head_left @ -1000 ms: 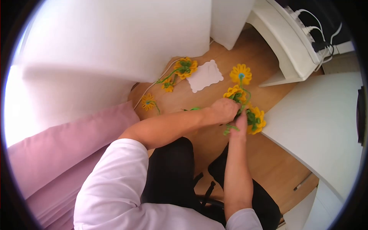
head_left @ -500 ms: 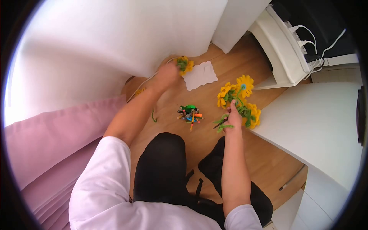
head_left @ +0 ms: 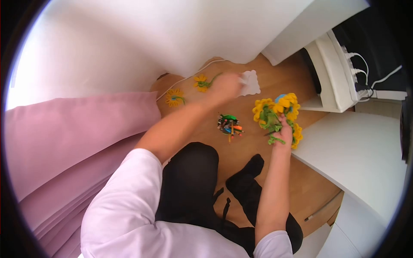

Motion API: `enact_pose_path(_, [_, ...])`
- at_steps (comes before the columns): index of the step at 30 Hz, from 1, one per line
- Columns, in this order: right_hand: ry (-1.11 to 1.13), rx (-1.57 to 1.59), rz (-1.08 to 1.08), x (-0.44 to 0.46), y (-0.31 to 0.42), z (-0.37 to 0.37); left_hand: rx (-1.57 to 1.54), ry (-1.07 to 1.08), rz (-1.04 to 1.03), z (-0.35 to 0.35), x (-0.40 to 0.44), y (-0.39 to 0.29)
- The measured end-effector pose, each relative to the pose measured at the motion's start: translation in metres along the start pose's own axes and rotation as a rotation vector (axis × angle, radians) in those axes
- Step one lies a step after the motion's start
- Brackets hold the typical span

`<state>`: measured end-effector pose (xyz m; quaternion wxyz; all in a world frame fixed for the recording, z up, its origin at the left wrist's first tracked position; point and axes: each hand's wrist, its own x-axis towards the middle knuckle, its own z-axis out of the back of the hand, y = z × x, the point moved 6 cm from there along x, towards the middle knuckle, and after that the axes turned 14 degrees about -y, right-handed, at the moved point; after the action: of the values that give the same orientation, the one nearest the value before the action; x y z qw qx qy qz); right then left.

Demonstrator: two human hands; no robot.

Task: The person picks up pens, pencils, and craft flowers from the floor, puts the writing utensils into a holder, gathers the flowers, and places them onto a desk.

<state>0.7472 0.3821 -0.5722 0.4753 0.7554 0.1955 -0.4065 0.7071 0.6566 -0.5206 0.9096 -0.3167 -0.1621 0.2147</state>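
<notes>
My right hand (head_left: pixel 282 131) is closed round the green stems of a bunch of fuzzy yellow flowers (head_left: pixel 288 104), which look like pipe-cleaner flowers. A thin dark stick, perhaps a pen, pokes out of the same grip. Smeared by motion, my left hand (head_left: pixel 231 85) reaches to the left edge of a white card with a scalloped border (head_left: pixel 251 84); whether its fingers grip the card I cannot tell. Left of that hand, one yellow flower (head_left: pixel 201 83) lies with its green stem towards my wrist. Another yellow flower (head_left: pixel 174 98) lies further left.
A cup of pens and pencils (head_left: pixel 229 124) stands on the wooden floor before my knees. Pink curtain cloth (head_left: pixel 81 133) hangs at left, and a white cable runs along the back. At right are a white board (head_left: pixel 348 146), a white stand with plugged cables (head_left: pixel 329 73) and a thin rod (head_left: pixel 322 208).
My left hand has let go of a yellow flower, now lying nearer the other one, and moved right to the card. My right hand keeps the bunch. The whole view has shifted.
</notes>
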Motion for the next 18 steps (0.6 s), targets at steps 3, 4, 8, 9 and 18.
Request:
enact_pose_path(3, [-0.01, 0.093, -0.098, 0.006, -0.012, 0.006, 0.409, -0.131, -0.168, -0.023, -0.011, 0.113])
enact_pose_path(4, [-0.092, 0.117, -0.103, 0.0, -0.014, 0.005, 0.496, 0.196, -0.068, -0.048, -0.018, 0.155])
enact_pose_path(8, [0.003, 0.129, -0.127, 0.009, -0.013, 0.016, 0.385, 0.079, 0.04, -0.014, -0.02, 0.134])
enact_pose_path(9, [0.054, 0.126, -0.162, 0.012, -0.01, 0.018, 0.248, -0.01, 0.175, 0.009, -0.017, 0.115])
enact_pose_path(18, [0.379, -0.127, 0.104, -0.064, 0.016, -0.053, -0.334, 0.083, -0.617, 0.016, -0.051, -0.135])
